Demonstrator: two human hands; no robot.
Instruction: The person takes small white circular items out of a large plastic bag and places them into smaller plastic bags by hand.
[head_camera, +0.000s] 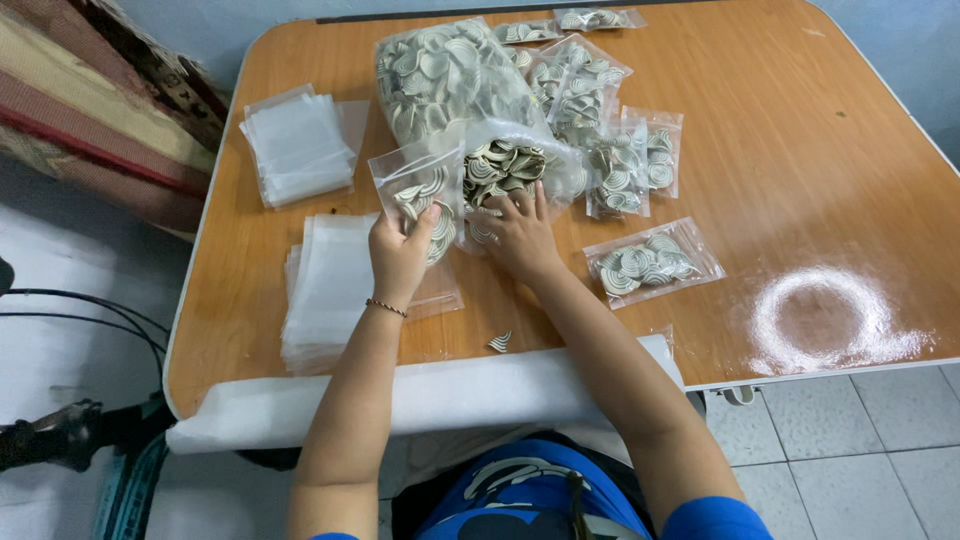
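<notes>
- While the left hand (398, 252) grips a small clear bag (420, 195) upright, fingers curled round its lower part, that bag looks partly filled with swirl-patterned pieces.
- Spread flat, the right hand (518, 232) lies with its fingers on the loose pieces (500, 165) spilling from the mouth of the big sack (450, 80); whether it pinches any, I cannot tell.
- The small bag stands just left of the sack's mouth, touching it, near the middle of the table (800, 150).
- Done, by the look of it: several filled bags (650, 262) lie to the right of the sack and behind it, one of them apart, nearer the table's front edge.
- Left, as I judge it: the sack is bulging full, and two stacks of empty bags (300, 145) wait on the left, so most of the bagging seems to lie ahead.
- One stray piece (500, 342) lies on the table near the front edge, beside a white roll (430, 395).
- A white powdery ring (825, 320) marks the wood at the right.
</notes>
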